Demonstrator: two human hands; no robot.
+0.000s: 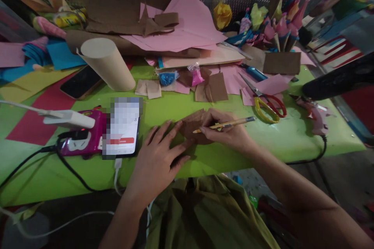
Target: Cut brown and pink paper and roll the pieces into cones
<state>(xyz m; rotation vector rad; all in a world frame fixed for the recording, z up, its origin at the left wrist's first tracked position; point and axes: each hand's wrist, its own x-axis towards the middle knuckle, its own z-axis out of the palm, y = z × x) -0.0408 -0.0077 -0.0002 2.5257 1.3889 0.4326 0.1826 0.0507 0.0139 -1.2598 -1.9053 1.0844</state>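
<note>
A small piece of brown cardboard (191, 121) lies on the green table (163, 165) near its front edge. My left hand (163, 148) rests with its fingers spread, the fingertips on the left side of the cardboard. A yellow pencil (230, 124) is gripped in my right hand (224, 128), its tip pointing left at the cardboard. Whether the tip touches the surface I cannot tell. The right hand's lower edge covers part of the cardboard. Left of my left hand lies a lit phone (127, 124), plugged into a white cable.
A magenta power strip (82, 140) with cables sits at left. Scissors (267, 105) and a glue gun (317, 114) lie right. Behind stand a cardboard tube (109, 66), small bags of blue (168, 78) and pink (197, 76) material, and pink paper sheets (189, 23). A dark phone (82, 81) lies beside the tube.
</note>
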